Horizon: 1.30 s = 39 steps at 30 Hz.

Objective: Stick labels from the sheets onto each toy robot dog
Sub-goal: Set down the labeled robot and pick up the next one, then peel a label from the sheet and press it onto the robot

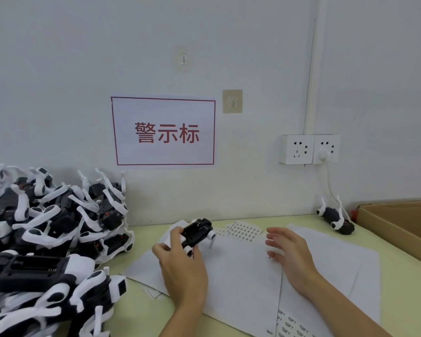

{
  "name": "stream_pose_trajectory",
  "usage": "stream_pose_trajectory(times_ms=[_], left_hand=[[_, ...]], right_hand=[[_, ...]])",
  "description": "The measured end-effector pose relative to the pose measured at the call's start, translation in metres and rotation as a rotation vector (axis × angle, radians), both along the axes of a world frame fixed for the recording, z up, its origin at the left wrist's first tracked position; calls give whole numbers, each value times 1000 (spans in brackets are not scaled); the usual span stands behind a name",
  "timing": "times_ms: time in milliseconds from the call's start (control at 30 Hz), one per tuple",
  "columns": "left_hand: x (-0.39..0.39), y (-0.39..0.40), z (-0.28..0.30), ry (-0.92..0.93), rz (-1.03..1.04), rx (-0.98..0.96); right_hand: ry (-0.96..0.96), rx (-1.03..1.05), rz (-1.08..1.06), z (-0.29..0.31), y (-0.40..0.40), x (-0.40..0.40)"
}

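Observation:
My left hand (180, 261) grips a black-and-white toy robot dog (197, 232), belly up, above the white sheets (241, 276) in the middle of the table. To its right my right hand (287, 251) hovers over the sheets with fingers relaxed and spread, holding nothing I can make out. A label sheet (243, 231) with rows of small printed stickers lies just behind the hands. Another label sheet (289, 324) shows at the bottom edge.
A large pile of robot dogs (49, 229) fills the left of the table. One dog (336, 218) lies alone by the wall at the right, near a cardboard box (399, 229). A red-bordered sign (164, 131) and sockets (309, 149) hang on the wall.

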State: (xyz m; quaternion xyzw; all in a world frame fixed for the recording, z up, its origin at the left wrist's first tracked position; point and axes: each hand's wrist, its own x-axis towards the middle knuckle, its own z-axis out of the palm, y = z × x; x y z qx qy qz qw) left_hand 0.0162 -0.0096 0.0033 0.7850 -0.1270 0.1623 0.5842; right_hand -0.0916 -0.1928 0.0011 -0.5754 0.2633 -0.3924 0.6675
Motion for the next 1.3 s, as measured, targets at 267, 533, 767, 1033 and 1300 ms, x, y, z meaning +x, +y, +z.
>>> stream_pose_trajectory(times_ms=[267,533,767,1033,1300], left_hand=[[4,0,-5,-7,78,136],[-12,-11,-3,-456,69,510],[-19,-15,-6,-720,-210,558],[-17,-16,-13,-497,-714,761],[-28,-18,-4,-492,-459,847]], right_hand=[[499,-467,-308,5,6,-9],[865,-708,-197,2,14,-9],[502,-626,-123,2,16,-12],[257,-346,-84,3,7,-11],[356,-248,314,5,13,-6]])
